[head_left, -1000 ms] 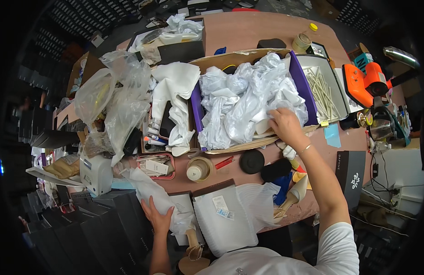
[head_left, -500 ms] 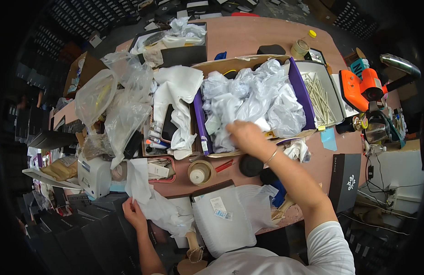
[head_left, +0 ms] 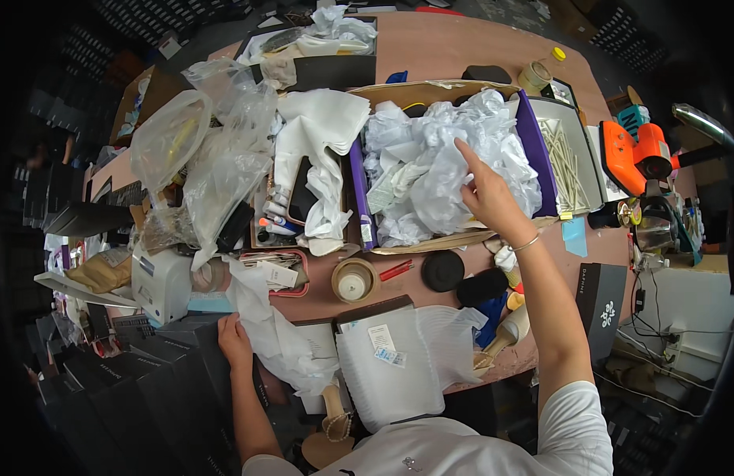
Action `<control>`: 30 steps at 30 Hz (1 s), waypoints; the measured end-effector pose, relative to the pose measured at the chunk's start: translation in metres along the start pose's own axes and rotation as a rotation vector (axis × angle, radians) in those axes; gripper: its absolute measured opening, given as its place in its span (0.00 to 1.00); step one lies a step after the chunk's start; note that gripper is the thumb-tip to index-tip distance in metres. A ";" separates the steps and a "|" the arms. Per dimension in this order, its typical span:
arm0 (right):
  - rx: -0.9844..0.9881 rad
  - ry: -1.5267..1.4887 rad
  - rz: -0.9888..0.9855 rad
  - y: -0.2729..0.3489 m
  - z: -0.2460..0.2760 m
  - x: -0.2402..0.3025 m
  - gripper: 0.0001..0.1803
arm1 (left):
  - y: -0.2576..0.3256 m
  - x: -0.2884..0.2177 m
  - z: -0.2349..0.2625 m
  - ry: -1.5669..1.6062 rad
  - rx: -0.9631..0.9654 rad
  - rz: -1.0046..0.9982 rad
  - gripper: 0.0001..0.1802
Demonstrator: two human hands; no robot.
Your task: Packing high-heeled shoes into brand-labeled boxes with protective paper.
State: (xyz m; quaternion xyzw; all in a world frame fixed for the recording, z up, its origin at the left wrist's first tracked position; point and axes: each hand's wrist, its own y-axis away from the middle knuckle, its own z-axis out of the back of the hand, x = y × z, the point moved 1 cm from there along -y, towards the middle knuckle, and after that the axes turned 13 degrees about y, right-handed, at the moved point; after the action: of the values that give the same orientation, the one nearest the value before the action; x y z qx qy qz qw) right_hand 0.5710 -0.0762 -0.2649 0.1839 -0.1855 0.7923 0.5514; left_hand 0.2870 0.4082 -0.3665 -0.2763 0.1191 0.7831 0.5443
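My right hand (head_left: pixel 494 198), with a bangle on its wrist, is over a purple-sided cardboard box (head_left: pixel 537 147) heaped with crumpled white tissue and thin plastic (head_left: pixel 438 186). Its index finger stretches forward and its thumb is apart; I see nothing held. My left hand (head_left: pixel 234 341) is curled at the edge of a long sheet of white tissue paper (head_left: pixel 276 337) and seems to grip it. That sheet reaches down to a beige shoe with a beaded strap (head_left: pixel 335 416). Between my arms lies an open dark shoebox with white foam wrap (head_left: pixel 383 373) and small labels on top.
Black shoeboxes (head_left: pixel 137 389) are stacked at left beside a white label printer (head_left: pixel 159 285). A tape roll (head_left: pixel 355 281), a round black lid (head_left: pixel 442 271) and a beige heeled shoe (head_left: pixel 506 333) stand near the front edge. An orange heat gun (head_left: pixel 637 151) is at right.
My right hand has moved forward and right over the crumpled wrapping, and its index finger is now extended. The whole view has shifted slightly. My left hand stays by the tissue sheet.
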 end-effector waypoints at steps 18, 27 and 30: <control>0.750 0.167 -0.105 0.027 -0.031 -0.030 0.29 | 0.150 -0.033 0.038 0.290 0.223 0.494 0.14; 0.660 0.439 -0.011 0.001 -0.043 -0.025 0.29 | 0.084 -0.031 -0.017 1.461 0.044 0.737 0.05; 0.571 0.402 -0.059 0.005 -0.050 -0.045 0.20 | 0.052 -0.056 0.006 1.632 -0.272 0.538 0.10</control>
State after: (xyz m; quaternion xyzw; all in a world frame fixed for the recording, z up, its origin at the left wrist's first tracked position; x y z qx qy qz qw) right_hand 0.5761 -0.0894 -0.3303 0.1762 0.1612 0.8163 0.5260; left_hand 0.2520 0.3474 -0.3357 -0.7766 0.4386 0.4498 0.0477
